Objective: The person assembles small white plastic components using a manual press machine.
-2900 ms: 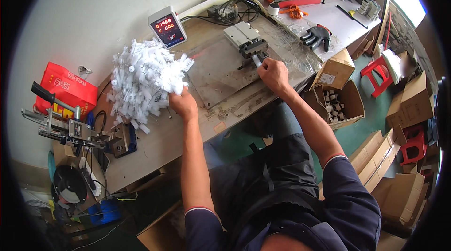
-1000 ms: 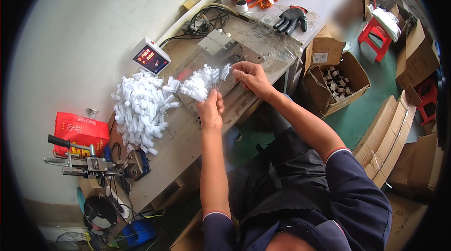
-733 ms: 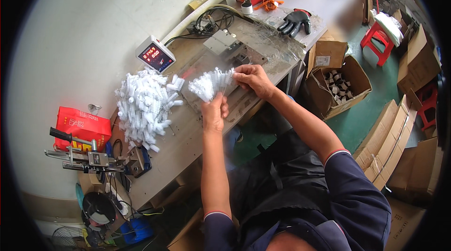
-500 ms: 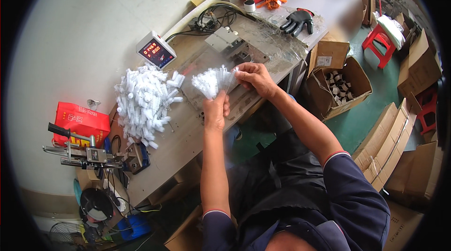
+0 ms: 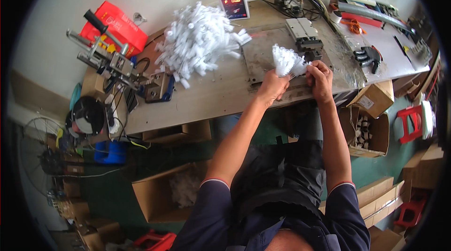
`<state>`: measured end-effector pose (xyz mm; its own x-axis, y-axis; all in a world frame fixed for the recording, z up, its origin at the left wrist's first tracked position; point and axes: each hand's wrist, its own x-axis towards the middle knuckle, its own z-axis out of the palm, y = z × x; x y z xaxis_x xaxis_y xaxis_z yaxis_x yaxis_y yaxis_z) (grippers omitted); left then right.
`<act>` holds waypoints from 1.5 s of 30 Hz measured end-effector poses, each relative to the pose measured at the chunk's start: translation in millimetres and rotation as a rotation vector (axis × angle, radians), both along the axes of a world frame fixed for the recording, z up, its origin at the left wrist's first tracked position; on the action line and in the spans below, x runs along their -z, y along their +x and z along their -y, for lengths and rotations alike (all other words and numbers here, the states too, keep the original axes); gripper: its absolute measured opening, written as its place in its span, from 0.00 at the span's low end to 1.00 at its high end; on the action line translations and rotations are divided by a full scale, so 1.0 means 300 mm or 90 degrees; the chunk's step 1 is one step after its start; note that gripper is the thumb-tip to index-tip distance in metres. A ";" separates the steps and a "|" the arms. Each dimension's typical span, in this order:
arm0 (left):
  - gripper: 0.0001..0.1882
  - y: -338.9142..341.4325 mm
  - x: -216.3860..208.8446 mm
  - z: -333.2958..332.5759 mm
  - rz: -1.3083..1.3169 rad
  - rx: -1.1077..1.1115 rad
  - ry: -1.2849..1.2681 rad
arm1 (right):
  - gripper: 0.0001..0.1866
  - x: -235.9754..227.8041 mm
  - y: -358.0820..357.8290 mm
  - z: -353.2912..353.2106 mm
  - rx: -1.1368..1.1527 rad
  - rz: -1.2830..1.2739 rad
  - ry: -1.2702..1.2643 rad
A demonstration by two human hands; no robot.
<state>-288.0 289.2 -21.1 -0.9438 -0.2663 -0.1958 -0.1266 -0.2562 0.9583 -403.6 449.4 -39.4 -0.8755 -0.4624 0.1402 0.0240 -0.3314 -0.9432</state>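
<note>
The small bunch of white plastic pieces is too tightly packed to count, and so is the big loose heap of the same white pieces farther left on the worn wooden tabletop. The left hand has its grip pinched around the bunch's lower end; the right hand nips its right edge. Both hold it just above the grey metal plate. One meter with red digits stands behind.
</note>
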 end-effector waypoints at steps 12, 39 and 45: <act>0.08 0.030 0.008 0.003 0.033 0.011 0.076 | 0.08 -0.004 -0.009 0.007 -0.075 -0.007 0.046; 0.05 0.010 -0.029 0.001 0.093 0.028 0.068 | 0.06 -0.020 -0.014 -0.034 -0.126 0.046 0.022; 0.07 0.025 -0.029 -0.006 0.065 0.011 0.063 | 0.06 -0.027 0.001 -0.017 -0.098 0.030 0.017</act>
